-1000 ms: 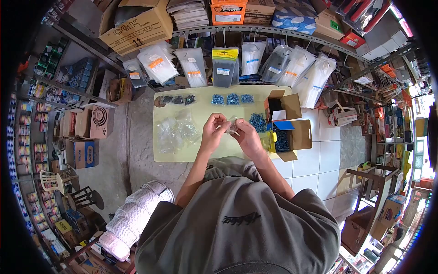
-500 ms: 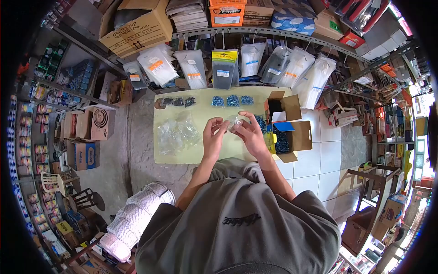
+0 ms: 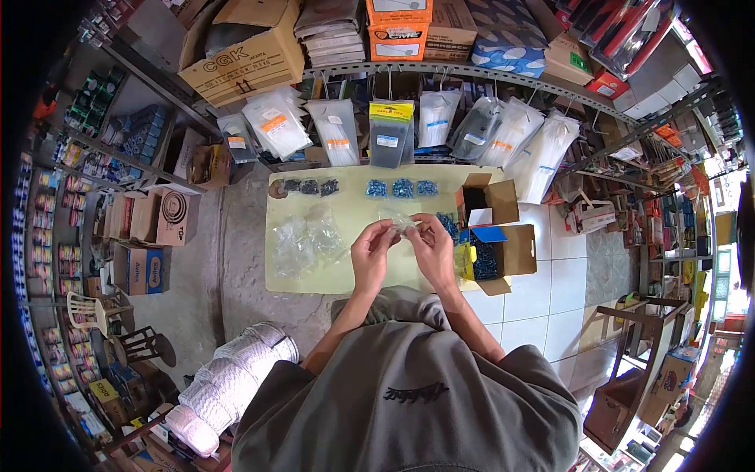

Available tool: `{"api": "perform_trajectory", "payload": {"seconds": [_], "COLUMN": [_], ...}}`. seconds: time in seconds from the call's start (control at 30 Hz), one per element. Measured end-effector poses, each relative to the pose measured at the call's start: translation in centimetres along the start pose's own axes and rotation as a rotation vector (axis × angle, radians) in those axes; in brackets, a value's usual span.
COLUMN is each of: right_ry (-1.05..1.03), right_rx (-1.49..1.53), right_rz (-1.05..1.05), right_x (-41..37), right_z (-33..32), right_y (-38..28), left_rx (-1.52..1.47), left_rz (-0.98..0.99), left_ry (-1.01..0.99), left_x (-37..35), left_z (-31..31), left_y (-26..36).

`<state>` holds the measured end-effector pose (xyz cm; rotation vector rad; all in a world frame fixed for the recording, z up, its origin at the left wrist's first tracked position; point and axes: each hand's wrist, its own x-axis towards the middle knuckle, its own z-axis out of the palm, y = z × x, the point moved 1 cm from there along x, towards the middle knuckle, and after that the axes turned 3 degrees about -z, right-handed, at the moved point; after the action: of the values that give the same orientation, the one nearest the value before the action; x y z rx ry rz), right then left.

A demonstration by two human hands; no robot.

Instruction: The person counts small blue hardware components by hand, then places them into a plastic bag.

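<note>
A small clear plastic bag (image 3: 395, 216) is held over the table between my two hands. My left hand (image 3: 373, 250) pinches its left side, and my right hand (image 3: 432, 245) pinches its right side. What the bag contains, if anything, cannot be made out. To the left lies a loose heap of clear plastic bags (image 3: 305, 242). Behind my hands sits a row of small bags of blue screws (image 3: 403, 188), with bags of dark screws (image 3: 310, 187) farther left. A loose pile of blue screws (image 3: 447, 226) lies just right of my right hand.
Two opened cardboard boxes stand at the table's right end, one holding blue screws (image 3: 486, 259), the other a dark box (image 3: 476, 198) behind it. Packs of cable ties (image 3: 391, 135) hang from the shelf beyond. A white rope bundle (image 3: 232, 385) lies on the floor at left.
My hands have drawn closer together around the clear bag, and the right fingers have folded down onto it. The whole view has shifted slightly, with the table lower in the picture.
</note>
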<state>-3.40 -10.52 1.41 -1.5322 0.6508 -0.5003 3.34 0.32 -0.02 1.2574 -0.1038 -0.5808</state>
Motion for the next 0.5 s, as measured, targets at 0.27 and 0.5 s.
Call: {"api": "perform_trajectory", "payload": {"seconds": [0.27,0.5], "right_ry": [-0.014,-0.214], "right_rx": [-0.183,0.464], "right_rz": [-0.111,0.339], "right_x": [-0.5,0.4], "right_z": [1.0,1.3], "right_y": [-1.7,1.3], "left_rx": [-0.196,-0.468], "left_rz": [-0.066,-0.074], "left_ry": [0.062,0.007], "left_x": [-0.1,1.3], "left_z": [0.1,-1.1], "left_y": [0.2,-0.8]}}
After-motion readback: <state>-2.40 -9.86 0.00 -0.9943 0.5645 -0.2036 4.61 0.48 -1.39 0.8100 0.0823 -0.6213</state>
